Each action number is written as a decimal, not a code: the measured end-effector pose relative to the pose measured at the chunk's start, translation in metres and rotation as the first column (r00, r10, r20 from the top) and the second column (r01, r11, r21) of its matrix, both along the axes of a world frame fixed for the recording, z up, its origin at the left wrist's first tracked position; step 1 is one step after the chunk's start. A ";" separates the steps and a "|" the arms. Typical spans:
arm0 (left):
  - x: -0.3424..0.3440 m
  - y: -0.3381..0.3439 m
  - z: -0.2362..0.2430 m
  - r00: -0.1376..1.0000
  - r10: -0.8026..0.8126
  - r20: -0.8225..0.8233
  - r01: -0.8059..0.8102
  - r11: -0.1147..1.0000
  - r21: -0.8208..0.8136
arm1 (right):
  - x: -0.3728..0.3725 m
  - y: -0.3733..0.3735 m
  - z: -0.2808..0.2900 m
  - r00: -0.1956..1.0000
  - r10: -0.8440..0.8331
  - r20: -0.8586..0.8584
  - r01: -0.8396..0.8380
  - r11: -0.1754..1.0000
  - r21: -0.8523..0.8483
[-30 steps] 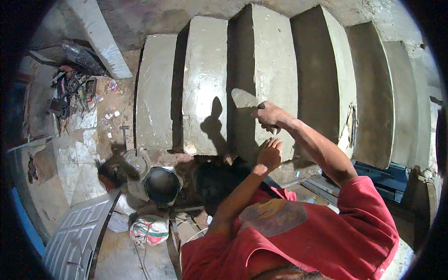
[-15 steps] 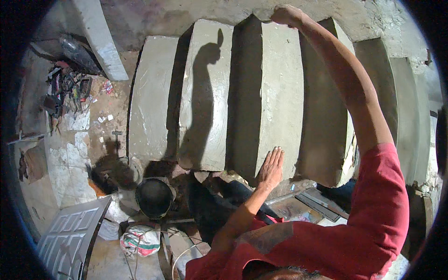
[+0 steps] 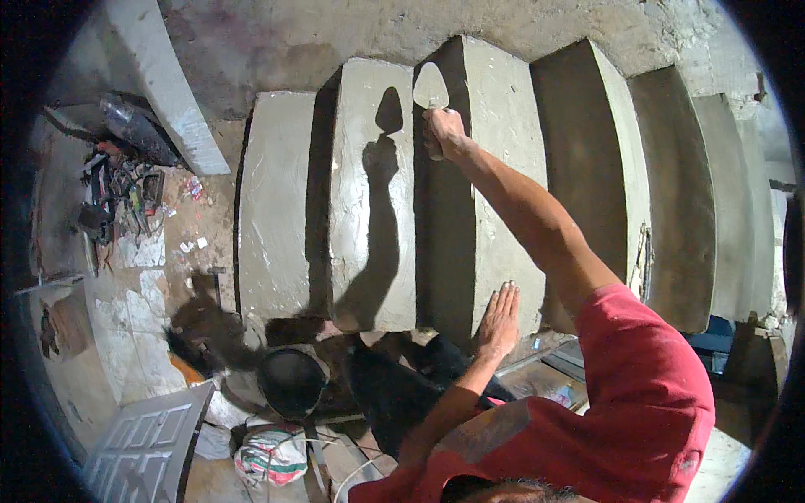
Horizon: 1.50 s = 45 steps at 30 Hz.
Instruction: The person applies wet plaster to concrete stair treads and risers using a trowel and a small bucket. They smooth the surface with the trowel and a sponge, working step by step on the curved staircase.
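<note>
We're gripping a trowel (image 3: 431, 86) in our right hand (image 3: 445, 134), fingers clamped around its handle. Blade is pointing away from us, toward the far wall (image 3: 293, 42). Trowel is sitting in view over the dark face between the second and third pale faces of the cement stairs (image 3: 285, 201), counting from the left, up near their far end. We're not able to tell if the blade is touching cement.

Shadow (image 3: 388, 109) of trowel, hand and arm is falling on the second pale face.

Left hand (image 3: 499, 321) is lying flat near the close end of the third pale face, fingers straight and nearly together, holding nothing. Our right forearm is crossing above that same face.

Around us: dark bucket (image 3: 292, 382) is standing just off the near side of the stairs, left of our legs. White sack with red and green bands (image 3: 271, 458) is lying nearer us. Grey panelled door (image 3: 147, 444) is slanting in at lower left. Dark clutter (image 3: 117, 189) is piling up beyond the leftmost step.
</note>
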<state>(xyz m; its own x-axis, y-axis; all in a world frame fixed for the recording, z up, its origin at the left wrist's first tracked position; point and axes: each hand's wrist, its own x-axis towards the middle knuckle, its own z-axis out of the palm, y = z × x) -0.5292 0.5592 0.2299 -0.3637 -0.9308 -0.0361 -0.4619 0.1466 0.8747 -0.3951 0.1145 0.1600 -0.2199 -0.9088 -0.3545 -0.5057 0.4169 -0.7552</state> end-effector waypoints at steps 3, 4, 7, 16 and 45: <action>-0.004 -0.003 -0.003 1.000 -0.022 0.004 0.022 1.000 0.008 | 0.011 -0.028 -0.023 0.991 -0.048 0.122 0.063 0.991 -0.122; -0.005 -0.001 -0.004 0.995 -0.093 0.040 0.090 0.994 0.053 | 0.015 -0.032 -0.028 0.983 -0.075 0.166 0.098 0.987 -0.129; -0.007 -0.003 -0.007 0.994 -0.102 -0.048 0.106 0.991 0.086 | 0.028 -0.056 -0.032 0.976 -0.080 0.202 0.132 0.955 -0.264; 0.008 -0.003 0.001 0.990 -0.045 -0.130 0.056 0.995 0.078 | 0.012 -0.107 -0.069 0.948 -0.203 0.246 0.290 0.872 -0.396; 0.048 -0.005 0.025 0.873 0.044 -0.486 0.199 0.878 0.436 | 0.007 0.014 -0.049 0.846 -0.186 0.500 0.365 0.885 -0.290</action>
